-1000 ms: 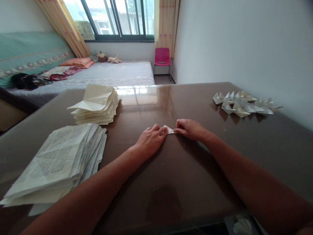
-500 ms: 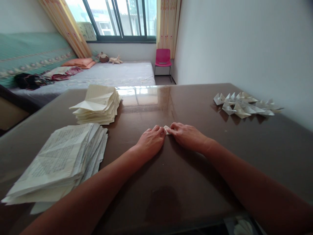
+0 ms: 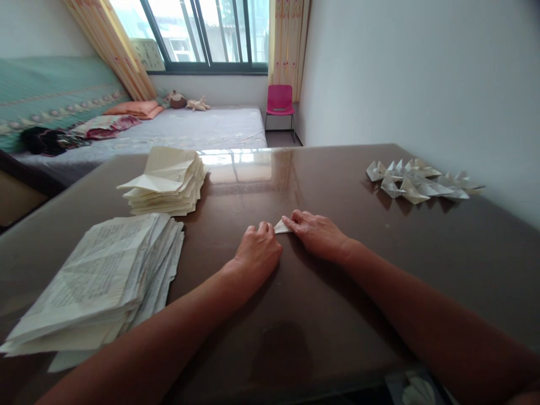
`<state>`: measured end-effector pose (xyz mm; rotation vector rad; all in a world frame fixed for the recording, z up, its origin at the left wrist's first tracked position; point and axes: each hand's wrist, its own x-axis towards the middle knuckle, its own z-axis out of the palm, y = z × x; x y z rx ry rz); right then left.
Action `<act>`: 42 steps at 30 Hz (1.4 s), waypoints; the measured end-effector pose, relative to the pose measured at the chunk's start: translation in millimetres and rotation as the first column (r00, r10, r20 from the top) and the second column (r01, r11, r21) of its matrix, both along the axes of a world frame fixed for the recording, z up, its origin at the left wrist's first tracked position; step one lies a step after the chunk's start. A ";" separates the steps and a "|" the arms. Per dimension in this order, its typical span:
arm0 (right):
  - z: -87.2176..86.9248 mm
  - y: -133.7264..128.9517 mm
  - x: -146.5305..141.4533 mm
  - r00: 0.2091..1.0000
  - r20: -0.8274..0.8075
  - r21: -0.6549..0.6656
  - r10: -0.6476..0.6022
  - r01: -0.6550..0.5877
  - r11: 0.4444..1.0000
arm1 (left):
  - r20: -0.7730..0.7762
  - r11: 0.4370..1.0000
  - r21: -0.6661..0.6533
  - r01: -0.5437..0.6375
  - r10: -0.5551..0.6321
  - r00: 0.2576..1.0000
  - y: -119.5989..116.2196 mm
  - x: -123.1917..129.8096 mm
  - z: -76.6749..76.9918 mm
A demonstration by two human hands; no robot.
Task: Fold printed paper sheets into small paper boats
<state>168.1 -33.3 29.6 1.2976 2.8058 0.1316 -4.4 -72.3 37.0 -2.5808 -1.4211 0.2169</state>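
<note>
A small folded piece of paper (image 3: 282,227), pale and roughly triangular, lies at the middle of the brown table (image 3: 236,197). My right hand (image 3: 314,232) grips its right part, fingers closed over the edge. At the paper's left corner is my left hand (image 3: 259,246), its fingers curled; the fingertips are partly hidden, so I cannot tell how firmly they hold the corner. Several folded paper boats (image 3: 415,183) stand in a group at the back right of the table.
On the left lie a stack of written sheets (image 3: 101,270) and, behind it, a stack of cream paper (image 3: 169,191). Past the table are a bed (image 3: 219,126) and a pink chair (image 3: 280,101). A white wall (image 3: 405,73) runs along the right.
My left hand has shifted slightly left and nearer to me, so more of the folded paper shows between the hands. The right hand stays on the paper.
</note>
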 end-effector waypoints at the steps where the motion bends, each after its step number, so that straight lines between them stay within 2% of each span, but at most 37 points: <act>1: 1.5 -1.0 0.4 1.000 0.005 -0.007 0.007 -0.007 1.000 | -0.002 1.000 -0.002 -0.002 0.002 1.000 0.3 -0.1 0.4; 7: 10.8 -10.5 1.5 1.000 0.018 -0.040 0.007 -0.007 0.999 | -0.035 1.000 -0.015 -0.008 0.008 0.999 0.6 -0.3 0.9; 14: 4.2 -6.5 -5.7 0.996 0.043 0.000 -0.078 0.078 0.997 | -0.054 1.000 0.018 0.004 -0.003 0.999 -0.5 1.6 -2.7; 20: 12.3 -11.9 -0.3 1.000 0.019 -0.038 0.012 -0.011 0.999 | -0.043 1.000 0.015 0.006 -0.005 0.999 -0.8 0.9 -2.5; 24: 10.3 -11.4 0.3 1.000 -0.008 -0.004 -0.030 0.030 1.000 | -0.017 1.000 0.011 0.006 -0.006 1.000 0.5 -0.4 -2.2; 30: -1.5 1.5 2.7 0.989 -0.132 -0.044 -0.071 0.066 0.997 | 0.142 0.999 0.028 -0.033 0.029 0.989 12.7 -13.0 -3.9; 35: -8.3 9.4 5.1 0.980 -0.173 -0.042 -0.094 0.088 0.995 | 0.279 0.994 0.035 -0.102 0.088 0.956 22.8 -21.7 -9.0; 42: -2.8 7.4 2.8 0.990 -0.138 -0.023 -0.034 0.031 0.999 | 0.411 0.992 -0.002 -0.125 0.115 0.904 29.0 -26.3 -14.6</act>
